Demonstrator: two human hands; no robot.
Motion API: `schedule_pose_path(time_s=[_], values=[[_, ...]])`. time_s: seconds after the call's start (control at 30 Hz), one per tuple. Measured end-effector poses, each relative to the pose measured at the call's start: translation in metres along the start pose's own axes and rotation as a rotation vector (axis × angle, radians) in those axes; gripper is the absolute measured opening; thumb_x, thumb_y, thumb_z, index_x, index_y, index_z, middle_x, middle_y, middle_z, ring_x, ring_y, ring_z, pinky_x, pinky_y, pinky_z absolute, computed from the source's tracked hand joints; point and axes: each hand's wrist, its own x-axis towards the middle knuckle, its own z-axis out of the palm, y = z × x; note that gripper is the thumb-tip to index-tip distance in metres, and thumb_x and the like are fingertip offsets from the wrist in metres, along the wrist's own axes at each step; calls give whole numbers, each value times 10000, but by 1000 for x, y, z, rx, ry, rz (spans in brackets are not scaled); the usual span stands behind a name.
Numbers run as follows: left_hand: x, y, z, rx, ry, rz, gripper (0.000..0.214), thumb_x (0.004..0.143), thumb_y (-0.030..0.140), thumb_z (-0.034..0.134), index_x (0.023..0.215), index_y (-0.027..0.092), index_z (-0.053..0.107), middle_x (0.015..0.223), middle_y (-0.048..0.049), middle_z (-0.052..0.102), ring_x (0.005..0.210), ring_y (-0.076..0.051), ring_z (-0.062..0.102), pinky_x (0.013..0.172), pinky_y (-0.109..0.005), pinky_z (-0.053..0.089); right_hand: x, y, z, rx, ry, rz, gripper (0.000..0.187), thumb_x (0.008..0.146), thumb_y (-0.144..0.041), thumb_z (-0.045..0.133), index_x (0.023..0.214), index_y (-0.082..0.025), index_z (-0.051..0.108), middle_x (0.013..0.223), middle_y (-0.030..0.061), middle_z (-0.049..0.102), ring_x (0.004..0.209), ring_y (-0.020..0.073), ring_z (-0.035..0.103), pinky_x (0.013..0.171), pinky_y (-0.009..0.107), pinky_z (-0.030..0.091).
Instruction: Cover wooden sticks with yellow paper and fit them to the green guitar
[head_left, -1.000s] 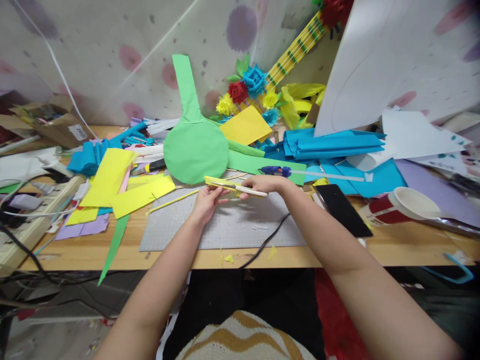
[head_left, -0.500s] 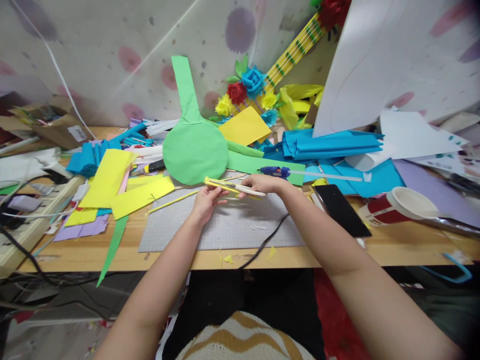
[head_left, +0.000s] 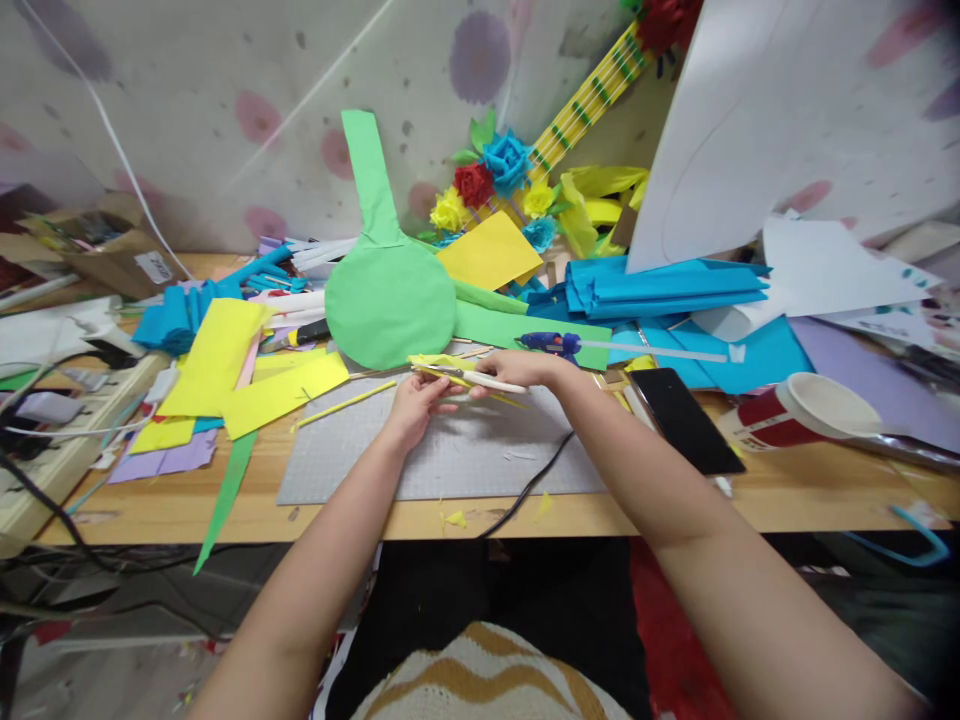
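The left forearm reaches forward, its hand (head_left: 415, 408) pinching yellow paper (head_left: 429, 359) between thumb and fingers over the grey mat (head_left: 337, 455). White-handled scissors (head_left: 501, 382) meet the paper, gripped by the right hand (head_left: 517, 367), which angles in at the wrist. Both hands have hardly moved since half a second ago, but I see more yellow spreading above the blades now.
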Motion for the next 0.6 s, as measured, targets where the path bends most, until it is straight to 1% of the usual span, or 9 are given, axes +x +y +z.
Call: schedule_pose_path(time_s=[0.1,0.2,0.33,0.4,0.5,0.6], values=[[0,0,0,0,-9,-9,249,615,199,664,831,112,576,789,-61,652,717,-164,637,469,-199,509,1,3,1,9,19,18,487,639,-591,547,903,-198,660,814,-16,629,638,115,481,543,202,312],[0,0,-1,1,-6,-8,248,610,208,669,815,115,565,761,-49,639,685,-156,630,457,-206,506,1,6,2,17,79,64,500,624,-611,549,874,-193,662,776,-18,630,623,115,487,526,201,307],[1,-1,-2,-25,17,19,237,606,204,669,789,124,542,719,-25,618,624,-131,612,464,-223,511,1,8,4,-16,214,138,533,657,-633,503,945,-204,638,871,2,645,698,140,536,554,202,333],[2,0,-3,-54,38,45,232,607,196,670,784,127,537,718,-17,611,640,-127,612,502,-235,524,1,7,7,-119,282,233,507,692,-609,481,971,-211,626,895,27,652,724,164,557,552,213,338],[2,2,-4,-89,74,70,228,615,192,668,793,132,539,764,-24,619,712,-134,623,569,-245,534,1,5,16,-352,381,391,417,728,-505,489,986,-201,611,934,76,653,758,208,579,547,237,341],[3,4,-5,-102,121,73,219,633,187,656,811,135,538,805,-39,635,731,-129,629,608,-240,532,1,6,25,-508,450,450,362,722,-416,522,986,-180,597,943,105,650,786,229,590,577,255,365]])
